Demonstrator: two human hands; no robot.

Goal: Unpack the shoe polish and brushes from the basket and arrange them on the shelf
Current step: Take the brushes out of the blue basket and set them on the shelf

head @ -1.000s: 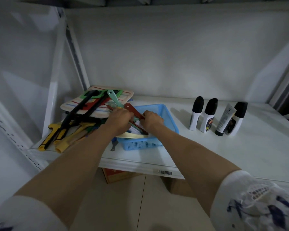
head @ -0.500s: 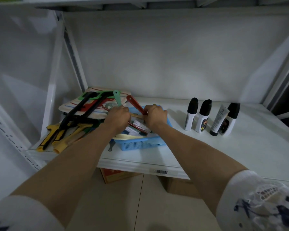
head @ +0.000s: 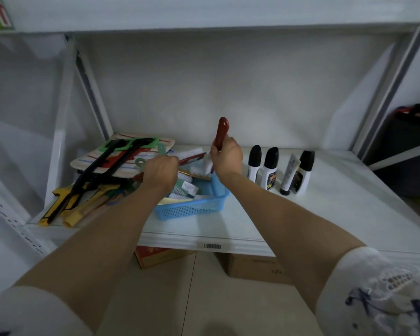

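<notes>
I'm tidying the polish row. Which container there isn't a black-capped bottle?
The white tube, third from the left, leaning against the rightmost bottle; its black cap is at the bottom.

Both forearms bare, reached fwd, white patterned sleeves at elbows. Right hand (head: 227, 156) raised higher, back of hand to camera, fingers curled round red brush handle (head: 221, 132), handle pointing up. Left hand (head: 161, 171) lower, knuckles up, fingers curled down; what it gripped couldn't be told.
</notes>
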